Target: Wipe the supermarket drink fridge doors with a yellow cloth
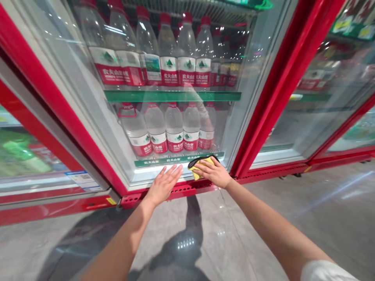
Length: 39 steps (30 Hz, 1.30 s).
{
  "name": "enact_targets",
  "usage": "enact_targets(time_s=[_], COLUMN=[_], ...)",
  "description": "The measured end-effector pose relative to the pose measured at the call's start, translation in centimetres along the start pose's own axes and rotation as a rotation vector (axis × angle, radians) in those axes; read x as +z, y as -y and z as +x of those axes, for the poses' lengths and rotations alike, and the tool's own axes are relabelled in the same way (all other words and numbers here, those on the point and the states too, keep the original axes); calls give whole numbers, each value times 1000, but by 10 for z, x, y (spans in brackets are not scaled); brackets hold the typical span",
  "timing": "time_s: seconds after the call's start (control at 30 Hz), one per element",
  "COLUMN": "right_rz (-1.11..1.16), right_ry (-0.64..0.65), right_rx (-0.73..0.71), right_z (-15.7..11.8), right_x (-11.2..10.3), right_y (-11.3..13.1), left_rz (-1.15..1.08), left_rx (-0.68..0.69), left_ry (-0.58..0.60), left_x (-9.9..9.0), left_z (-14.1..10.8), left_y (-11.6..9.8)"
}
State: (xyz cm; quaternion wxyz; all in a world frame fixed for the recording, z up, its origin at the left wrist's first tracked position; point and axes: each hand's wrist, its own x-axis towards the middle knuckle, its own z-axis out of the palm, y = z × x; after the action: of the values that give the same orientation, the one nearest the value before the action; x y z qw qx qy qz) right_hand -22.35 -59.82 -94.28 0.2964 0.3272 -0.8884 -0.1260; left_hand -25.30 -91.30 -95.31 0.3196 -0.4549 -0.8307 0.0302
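My right hand (pixel 216 173) presses a yellow cleaning cloth with black edging (pixel 192 165) against the lower part of a fridge's glass door (pixel 159 170). Its fingers lie over the cloth, which sticks out past them on the left and above. To the left of the cloth, my left hand (pixel 164 184) is spread and holds nothing. Its fingertips are at the bottom of the glass; whether they touch it I cannot tell. Behind the glass, large water bottles (pixel 175 128) with red and white labels stand on the bottom shelf, just above both hands.
A green-edged shelf (pixel 172 96) carries more red-capped bottles (pixel 169 58). Red door frames (pixel 275 93) rise on both sides. A perforated red base strip (pixel 187 190) runs below the door, above a shiny grey tiled floor (pixel 228 234). Another fridge (pixel 293 117) stands at right.
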Motion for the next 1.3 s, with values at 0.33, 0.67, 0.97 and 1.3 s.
enact_targets(time_s=[0.33, 0.67, 0.97, 1.3], right_rz=[-40, 208, 495, 246], right_ry=[40, -391, -573, -841], right_rx=[383, 941, 1050, 776], right_z=[-74, -17, -8, -44], right_x=[22, 16, 19, -87], right_y=[-12, -12, 7, -32], left_rz=[-49, -105, -114, -108], left_rx=[60, 33, 12, 26], left_ry=[-37, -85, -100, -144], left_x=[10, 10, 4, 7], left_z=[33, 51, 47, 62], left_y=[-17, -22, -17, -23])
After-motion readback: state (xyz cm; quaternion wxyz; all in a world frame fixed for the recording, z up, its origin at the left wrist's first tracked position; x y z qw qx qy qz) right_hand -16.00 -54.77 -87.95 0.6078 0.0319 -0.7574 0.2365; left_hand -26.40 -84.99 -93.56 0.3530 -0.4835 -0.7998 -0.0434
